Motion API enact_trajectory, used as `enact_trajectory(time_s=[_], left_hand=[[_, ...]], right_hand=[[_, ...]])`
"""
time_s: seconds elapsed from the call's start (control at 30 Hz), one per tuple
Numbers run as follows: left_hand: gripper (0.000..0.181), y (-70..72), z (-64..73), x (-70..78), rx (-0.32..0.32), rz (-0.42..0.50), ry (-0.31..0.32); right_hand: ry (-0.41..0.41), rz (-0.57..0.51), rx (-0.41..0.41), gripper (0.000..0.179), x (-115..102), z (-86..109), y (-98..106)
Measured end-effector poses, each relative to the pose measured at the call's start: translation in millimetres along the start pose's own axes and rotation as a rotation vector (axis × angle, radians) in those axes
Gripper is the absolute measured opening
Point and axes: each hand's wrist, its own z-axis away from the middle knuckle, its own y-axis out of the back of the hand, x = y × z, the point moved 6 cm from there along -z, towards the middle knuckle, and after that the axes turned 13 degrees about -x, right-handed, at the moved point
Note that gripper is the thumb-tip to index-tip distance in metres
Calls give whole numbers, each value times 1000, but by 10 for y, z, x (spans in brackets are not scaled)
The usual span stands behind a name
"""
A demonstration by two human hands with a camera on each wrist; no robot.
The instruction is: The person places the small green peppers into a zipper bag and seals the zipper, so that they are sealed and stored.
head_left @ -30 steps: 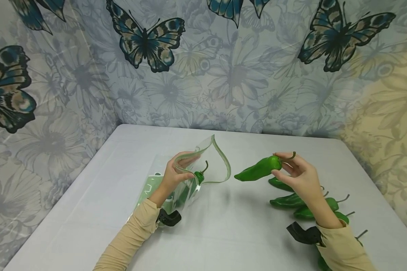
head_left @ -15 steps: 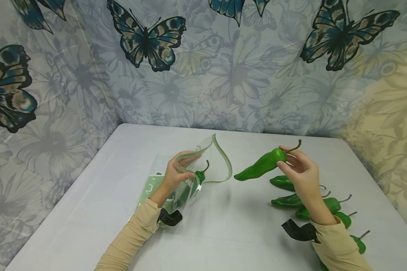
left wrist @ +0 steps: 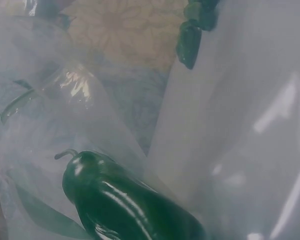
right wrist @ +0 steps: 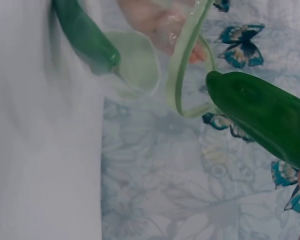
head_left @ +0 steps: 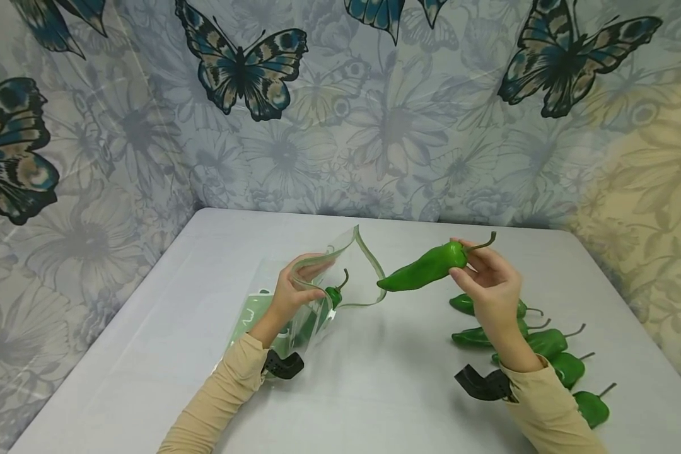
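Observation:
My left hand (head_left: pixel 296 289) grips the side of a clear plastic zip bag (head_left: pixel 318 328), its green-edged mouth spread wide and facing right. Inside the bag lies one green pepper (left wrist: pixel 125 200), its stem pointing up toward the opening. My right hand (head_left: pixel 490 277) pinches another green pepper (head_left: pixel 425 268) near its stem end, between thumb and fingers. That pepper's tip points left and overlaps the right edge of the bag's mouth (right wrist: pixel 177 75) in the head view; whether it touches the rim I cannot tell.
Several more green peppers (head_left: pixel 567 369) lie in a loose column on the white table (head_left: pixel 386 391), below and beside the right forearm. A patterned butterfly cloth (head_left: pixel 340 145) hangs behind the table.
My right hand has lifted slightly and then moved left, bringing its pepper's tip up to the bag's mouth. The left hand and bag have stayed in place.

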Motion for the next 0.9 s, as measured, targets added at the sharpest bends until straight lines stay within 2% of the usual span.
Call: enact_trajectory(time_s=[0.2,0.57,0.9], left_hand=[[55,2,3,-13,-7,3,-6],[56,10,20,-15,10,-14,20],[57,-4,16,-13,4,-22,28]], right_hand=[[-20,26,-10,36,44,-7,-68],[-13,-41,-26,34,143,-19,-161],[-85,23,-75,33,212,-29,-275]])
